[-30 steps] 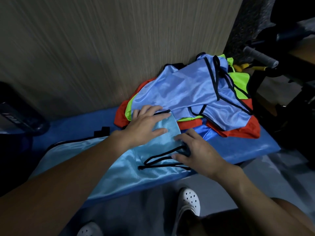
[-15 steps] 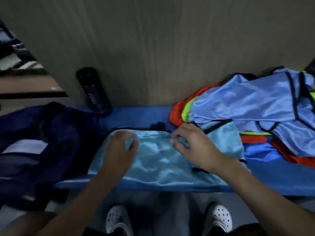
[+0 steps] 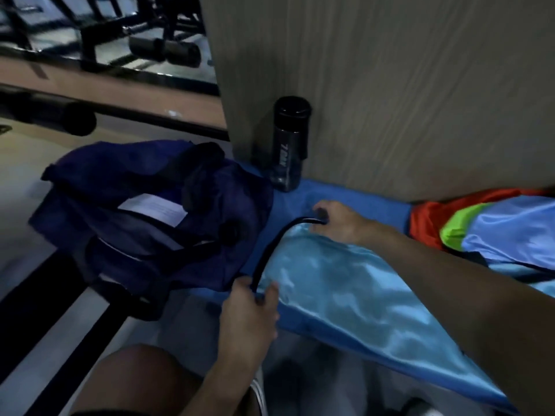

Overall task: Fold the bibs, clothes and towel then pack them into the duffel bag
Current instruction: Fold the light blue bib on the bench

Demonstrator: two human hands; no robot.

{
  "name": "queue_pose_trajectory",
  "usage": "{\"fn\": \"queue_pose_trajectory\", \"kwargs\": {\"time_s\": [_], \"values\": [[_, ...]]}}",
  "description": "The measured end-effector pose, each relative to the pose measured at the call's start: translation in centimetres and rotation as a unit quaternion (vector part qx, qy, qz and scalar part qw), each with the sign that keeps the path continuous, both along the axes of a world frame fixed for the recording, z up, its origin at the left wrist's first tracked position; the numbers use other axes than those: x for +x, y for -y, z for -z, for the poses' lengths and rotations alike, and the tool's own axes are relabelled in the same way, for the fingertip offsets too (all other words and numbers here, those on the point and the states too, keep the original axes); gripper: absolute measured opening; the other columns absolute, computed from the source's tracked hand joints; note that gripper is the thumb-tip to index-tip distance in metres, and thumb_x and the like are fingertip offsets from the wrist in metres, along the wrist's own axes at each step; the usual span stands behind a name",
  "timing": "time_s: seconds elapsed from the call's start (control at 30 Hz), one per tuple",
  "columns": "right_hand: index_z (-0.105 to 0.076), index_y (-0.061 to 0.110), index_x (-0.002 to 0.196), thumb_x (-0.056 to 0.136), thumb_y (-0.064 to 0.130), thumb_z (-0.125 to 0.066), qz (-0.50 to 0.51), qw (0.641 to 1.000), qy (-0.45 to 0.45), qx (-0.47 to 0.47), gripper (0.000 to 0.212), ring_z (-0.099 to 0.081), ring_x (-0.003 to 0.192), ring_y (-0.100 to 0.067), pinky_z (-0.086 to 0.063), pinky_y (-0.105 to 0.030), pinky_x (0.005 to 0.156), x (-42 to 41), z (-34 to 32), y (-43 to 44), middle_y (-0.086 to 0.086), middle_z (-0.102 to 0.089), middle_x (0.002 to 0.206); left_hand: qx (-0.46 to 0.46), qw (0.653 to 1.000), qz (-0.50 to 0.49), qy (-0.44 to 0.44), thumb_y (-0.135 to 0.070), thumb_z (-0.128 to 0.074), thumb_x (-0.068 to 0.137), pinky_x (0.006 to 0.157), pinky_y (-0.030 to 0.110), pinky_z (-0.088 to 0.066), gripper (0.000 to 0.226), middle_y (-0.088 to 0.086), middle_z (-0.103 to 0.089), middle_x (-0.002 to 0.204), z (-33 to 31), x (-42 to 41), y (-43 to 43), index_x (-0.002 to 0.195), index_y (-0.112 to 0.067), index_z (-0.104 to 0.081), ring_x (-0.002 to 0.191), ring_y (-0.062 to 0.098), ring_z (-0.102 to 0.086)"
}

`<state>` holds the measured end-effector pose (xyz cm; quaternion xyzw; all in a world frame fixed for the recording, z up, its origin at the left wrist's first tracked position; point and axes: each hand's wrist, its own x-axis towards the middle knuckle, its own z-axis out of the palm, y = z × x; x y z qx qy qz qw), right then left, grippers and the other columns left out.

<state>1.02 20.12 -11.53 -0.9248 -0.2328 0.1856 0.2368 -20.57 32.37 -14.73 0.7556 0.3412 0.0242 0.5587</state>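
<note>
A blue table (image 3: 363,202) carries a light blue bib (image 3: 345,292) spread flat, with a navy duffel bag (image 3: 144,223) slumped at its left end and a pile of bibs (image 3: 498,232) at its right. A black bottle (image 3: 289,145) stands just behind the bag. The left hand (image 3: 249,310) pinches the bib's near black-trimmed corner, and the right hand (image 3: 339,223) grips its far corner.
</note>
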Motion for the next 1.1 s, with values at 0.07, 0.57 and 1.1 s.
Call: {"fn": "queue_pose_trajectory", "kwargs": {"time_s": [0.07,0.57,1.1], "values": [[-0.058,0.013,0.123,0.086,0.031,-0.072,0.009,1.0,-0.021,0.002,0.043,-0.057,0.103,-0.017,-0.046,-0.031,0.094,0.2,0.0,-0.8,0.001,-0.059,0.109,-0.051,0.998,-0.021,0.016,-0.037,-0.062,0.095,0.044,0.028,-0.047,0.035,0.006,-0.068,0.066,0.2,0.4,-0.1,0.116,-0.011,-0.053,0.044,0.015,-0.059],[-0.066,0.008,0.081,0.083,0.004,-0.071,0.043,0.984,-0.1,0.139,0.008,-0.06,0.073,-0.02,-0.049,-0.033,0.069,0.0,-2.3,-0.1,-0.013,-0.066,0.08,-0.004,0.986,-0.075,0.146,-0.016,-0.068,0.091,0.052,0.015,-0.045,0.022,-0.008,-0.058,0.063,-2.1,0.4,1.9,0.076,-0.021,-0.052,0.056,0.002,-0.06],[-0.068,0.0,0.081,0.079,-0.016,-0.067,0.039,0.991,-0.008,0.131,0.016,-0.053,0.056,0.006,-0.042,-0.009,0.06,-2.5,-6.4,15.1,-0.002,-0.062,0.068,0.137,0.92,0.219,0.294,-0.008,-0.068,0.078,0.09,0.028,-0.046,0.056,-0.022,-0.054,0.109,-3.2,0.7,11.5,0.111,-0.046,-0.042,0.103,0.005,-0.057]]}}
